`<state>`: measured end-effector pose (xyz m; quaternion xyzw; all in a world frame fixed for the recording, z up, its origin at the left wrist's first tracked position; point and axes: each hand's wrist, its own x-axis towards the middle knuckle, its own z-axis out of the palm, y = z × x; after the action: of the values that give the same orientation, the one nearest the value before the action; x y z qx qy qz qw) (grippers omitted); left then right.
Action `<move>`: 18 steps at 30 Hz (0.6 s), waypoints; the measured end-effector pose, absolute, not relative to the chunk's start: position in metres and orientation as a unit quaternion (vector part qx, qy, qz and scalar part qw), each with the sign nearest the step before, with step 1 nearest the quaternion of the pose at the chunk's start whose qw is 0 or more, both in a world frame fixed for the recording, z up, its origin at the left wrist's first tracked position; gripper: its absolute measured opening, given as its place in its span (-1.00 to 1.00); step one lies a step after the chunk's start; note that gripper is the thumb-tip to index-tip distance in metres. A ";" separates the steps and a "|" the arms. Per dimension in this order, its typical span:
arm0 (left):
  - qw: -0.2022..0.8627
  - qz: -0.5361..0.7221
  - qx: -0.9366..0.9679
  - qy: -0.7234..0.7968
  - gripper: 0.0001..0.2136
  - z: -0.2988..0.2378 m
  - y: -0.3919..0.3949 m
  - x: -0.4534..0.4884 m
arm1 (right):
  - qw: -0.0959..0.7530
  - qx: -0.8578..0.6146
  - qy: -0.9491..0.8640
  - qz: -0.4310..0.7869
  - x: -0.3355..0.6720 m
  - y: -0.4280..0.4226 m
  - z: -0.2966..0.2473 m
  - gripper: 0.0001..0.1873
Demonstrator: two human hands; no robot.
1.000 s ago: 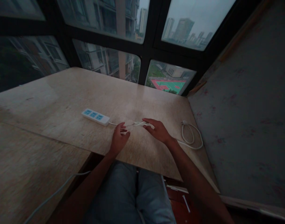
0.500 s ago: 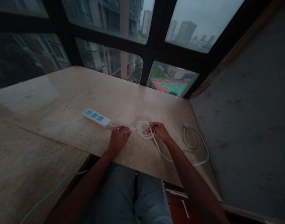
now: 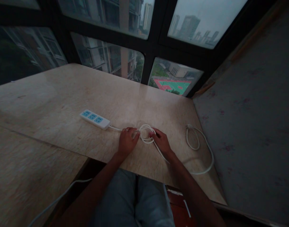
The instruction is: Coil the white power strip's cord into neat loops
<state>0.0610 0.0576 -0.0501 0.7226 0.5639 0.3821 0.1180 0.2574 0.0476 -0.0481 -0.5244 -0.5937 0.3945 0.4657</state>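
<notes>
A white power strip (image 3: 94, 119) with blue sockets lies on the beige tabletop (image 3: 64, 94). Its white cord runs right into a small coil (image 3: 145, 134) between my hands. My left hand (image 3: 127, 141) is closed on the cord at the coil's left side. My right hand (image 3: 161, 142) grips the coil's right side with curled fingers. From there the cord trails under my right wrist and sweeps out in a wide loop (image 3: 206, 151) to the plug end (image 3: 189, 126) near the right wall.
Dark-framed windows (image 3: 149, 47) run along the table's far edge. A grey wall (image 3: 253, 126) closes the right side. Another thin cable (image 3: 54, 200) hangs off the near left table edge. My legs in jeans (image 3: 135, 201) are below the table's front edge.
My hands have drawn closer together around the cord, gathering it into a tighter coil. The trailing loop on the right has spread wider toward the table's front edge.
</notes>
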 end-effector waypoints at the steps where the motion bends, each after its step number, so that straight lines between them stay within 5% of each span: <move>1: 0.119 0.381 0.722 0.565 -0.77 -0.050 0.058 0.065 | 0.470 -0.518 -0.599 0.389 0.257 0.045 -0.049 -0.63; 18: 0.181 0.516 0.685 0.481 -0.86 -0.054 0.057 0.073 | 0.501 -0.452 -0.725 0.140 0.256 0.025 -0.045 -0.68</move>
<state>0.0726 0.0570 -0.0544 0.6851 0.4812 0.5162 0.1807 0.2557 0.0254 -0.0447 -0.4520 -0.7248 0.1405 0.5007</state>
